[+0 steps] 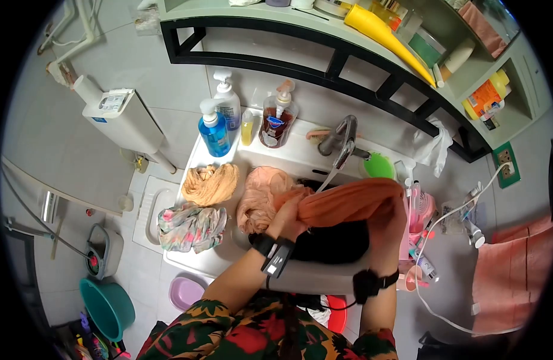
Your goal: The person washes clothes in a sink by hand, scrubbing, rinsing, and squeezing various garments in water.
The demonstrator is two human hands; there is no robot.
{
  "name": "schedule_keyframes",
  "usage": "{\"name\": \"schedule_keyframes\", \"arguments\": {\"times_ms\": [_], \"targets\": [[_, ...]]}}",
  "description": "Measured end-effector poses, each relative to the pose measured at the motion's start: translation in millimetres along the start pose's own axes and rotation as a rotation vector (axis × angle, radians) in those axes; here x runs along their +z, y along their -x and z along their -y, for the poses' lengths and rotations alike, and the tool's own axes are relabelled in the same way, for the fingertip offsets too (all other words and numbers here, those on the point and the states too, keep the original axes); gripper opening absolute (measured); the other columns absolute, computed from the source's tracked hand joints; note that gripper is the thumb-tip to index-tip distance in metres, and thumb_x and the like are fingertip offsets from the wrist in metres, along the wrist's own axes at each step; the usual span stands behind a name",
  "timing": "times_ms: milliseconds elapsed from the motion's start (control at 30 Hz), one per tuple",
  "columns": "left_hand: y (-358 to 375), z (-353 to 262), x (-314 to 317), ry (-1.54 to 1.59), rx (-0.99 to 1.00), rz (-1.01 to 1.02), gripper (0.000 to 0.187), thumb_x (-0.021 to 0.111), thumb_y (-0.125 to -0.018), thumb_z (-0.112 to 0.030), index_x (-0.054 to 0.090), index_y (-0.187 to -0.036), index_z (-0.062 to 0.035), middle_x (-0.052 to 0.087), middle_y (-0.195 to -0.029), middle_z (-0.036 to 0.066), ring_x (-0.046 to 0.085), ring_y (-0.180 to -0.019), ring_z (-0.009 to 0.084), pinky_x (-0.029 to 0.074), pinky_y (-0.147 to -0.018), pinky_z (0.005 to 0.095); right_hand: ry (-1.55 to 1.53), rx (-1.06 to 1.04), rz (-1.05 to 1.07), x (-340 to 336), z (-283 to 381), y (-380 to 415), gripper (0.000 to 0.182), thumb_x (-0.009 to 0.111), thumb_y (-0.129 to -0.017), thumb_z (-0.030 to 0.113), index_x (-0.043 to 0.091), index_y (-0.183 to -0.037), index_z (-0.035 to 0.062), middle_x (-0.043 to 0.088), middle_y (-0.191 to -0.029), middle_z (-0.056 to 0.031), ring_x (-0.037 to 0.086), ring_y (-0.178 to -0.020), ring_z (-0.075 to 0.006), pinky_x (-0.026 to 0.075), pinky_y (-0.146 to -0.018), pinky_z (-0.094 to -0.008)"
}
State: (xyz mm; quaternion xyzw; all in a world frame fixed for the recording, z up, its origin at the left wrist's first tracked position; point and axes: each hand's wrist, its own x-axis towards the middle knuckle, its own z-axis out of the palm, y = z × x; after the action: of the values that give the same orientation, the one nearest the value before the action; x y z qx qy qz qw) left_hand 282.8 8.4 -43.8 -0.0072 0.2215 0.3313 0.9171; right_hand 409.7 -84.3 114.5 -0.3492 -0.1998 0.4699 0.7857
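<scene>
My left hand (pixel 287 219) is closed on the near-left end of a wet-looking orange cloth (pixel 348 203) over the sink (pixel 312 269). At the cloth's right end, my right hand (pixel 384 231) holds it up, its fingers covered by the fabric. Water runs from the faucet (pixel 343 141) onto the cloth. Black fabric (pixel 339 243) lies in the basin below. Left of my left hand, a bunched peach cloth (pixel 261 195) rests over the basin's left side. A tan cloth (pixel 210 183) and a floral cloth (pixel 193 228) sit on the left counter.
Behind the basin stand a blue pump bottle (pixel 214 133), a white pump bottle (pixel 228 102) and a brown soap bottle (pixel 277 123). A black-framed shelf (pixel 324 42) overhangs the sink. A white cord (pixel 435 231) hangs at right. A purple basin (pixel 187 292) and green tub (pixel 108 309) are on the floor.
</scene>
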Motion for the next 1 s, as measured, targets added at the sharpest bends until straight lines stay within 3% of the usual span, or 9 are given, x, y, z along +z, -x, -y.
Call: {"name": "schedule_keyframes", "arguments": {"times_ms": [233,567,667,733,767,900,933,967,1000], "targets": [[73.9,-3.5,76.0,-0.006,-0.014,0.041,0.034,0.045,-0.086,-0.013,0.044,-0.120,-0.0105,0.049,-0.118,0.005,0.047,-0.107,0.0176,0.038,-0.093,0.0352,0.078,0.305,-0.090,-106.5,-103.9,-16.9,0.042,0.044,-0.088,0.030,0.037,-0.124,0.0089,0.042,-0.123,-0.0046,0.041,-0.113,-0.0186,0.032,-0.096,-0.0303],[89.9,-22.9,25.9,-0.153,-0.249,-0.003,0.042,0.048,-0.086,-0.022,0.039,-0.123,-0.0047,0.051,-0.116,0.007,0.048,-0.109,0.0204,0.038,-0.093,0.0356,-0.160,0.269,0.009,-53.4,-100.8,-3.1,0.037,0.045,-0.084,0.016,0.039,-0.120,0.0065,0.048,-0.115,-0.0060,0.047,-0.106,-0.0191,0.037,-0.092,-0.0301],[83.1,-24.3,14.4,-0.436,-0.093,0.046,0.063,0.056,-0.082,-0.029,0.025,-0.131,-0.0036,0.049,-0.117,0.009,0.047,-0.109,0.0208,0.039,-0.091,0.0330,0.139,0.288,0.061,-50.8,-96.4,-18.3,0.037,0.047,-0.081,0.009,0.041,-0.117,0.0051,0.051,-0.110,-0.0072,0.051,-0.101,-0.0191,0.040,-0.089,-0.0296],[80.8,-25.5,9.8,-1.156,0.291,0.139,0.074,0.062,-0.078,-0.023,0.017,-0.134,-0.0064,0.040,-0.125,0.011,0.041,-0.114,0.0191,0.036,-0.092,0.0289,0.289,0.322,-0.064,-52.0,-106.6,-25.1,0.040,0.052,-0.076,0.006,0.042,-0.115,0.0039,0.052,-0.107,-0.0091,0.053,-0.096,-0.0190,0.043,-0.086,-0.0290],[80.7,-25.7,8.4,-1.511,0.492,0.184,0.080,0.064,-0.076,-0.021,0.013,-0.136,-0.0078,0.036,-0.129,0.012,0.038,-0.116,0.0183,0.034,-0.093,0.0269,0.570,0.312,0.094,-52.2,-110.2,-28.2,0.042,0.054,-0.075,0.007,0.042,-0.115,0.0026,0.052,-0.108,-0.0095,0.053,-0.098,-0.0192,0.042,-0.086,-0.0291],[85.1,-28.0,16.0,-1.611,0.283,0.160,0.084,0.068,-0.070,-0.023,0.017,-0.133,-0.0024,0.031,-0.131,0.016,0.032,-0.121,0.0248,0.029,-0.097,0.0279,1.219,0.257,0.352,-51.1,-126.4,-37.1,0.055,0.058,-0.071,0.011,0.037,-0.120,0.0003,0.050,-0.112,-0.0112,0.051,-0.102,-0.0191,0.041,-0.087,-0.0276],[80.4,-26.4,5.7,-1.230,0.199,0.156,0.074,0.065,-0.073,-0.021,0.023,-0.131,-0.0018,0.038,-0.126,0.015,0.039,-0.116,0.0246,0.033,-0.095,0.0296,1.453,0.179,0.365,-48.6,-128.1,-36.0,0.059,0.059,-0.070,0.012,0.034,-0.122,0.0009,0.049,-0.113,-0.0123,0.051,-0.102,-0.0194,0.040,-0.087,-0.0271],[76.2,-26.0,-3.8,-0.849,0.112,0.148,0.065,0.062,-0.076,-0.019,0.029,-0.129,-0.0012,0.045,-0.120,0.015,0.045,-0.112,0.0244,0.037,-0.093,0.0313,1.296,0.186,0.378,-62.2,-135.0,-37.6,0.064,0.058,-0.072,0.013,0.029,-0.127,0.0034,0.048,-0.113,-0.0149,0.051,-0.103,-0.0220,0.042,-0.085,-0.0291],[74.5,-31.9,-13.3,-0.847,0.106,0.149,0.065,0.062,-0.076,-0.019,0.029,-0.129,-0.0012,0.045,-0.120,0.015,0.045,-0.112,0.0244,0.037,-0.093,0.0313,1.298,0.190,0.373,-53.2,-125.2,-34.9,0.064,0.058,-0.072,0.013,0.029,-0.127,0.0034,0.048,-0.113,-0.0149,0.051,-0.103,-0.0220,0.042,-0.085,-0.0291]]}}
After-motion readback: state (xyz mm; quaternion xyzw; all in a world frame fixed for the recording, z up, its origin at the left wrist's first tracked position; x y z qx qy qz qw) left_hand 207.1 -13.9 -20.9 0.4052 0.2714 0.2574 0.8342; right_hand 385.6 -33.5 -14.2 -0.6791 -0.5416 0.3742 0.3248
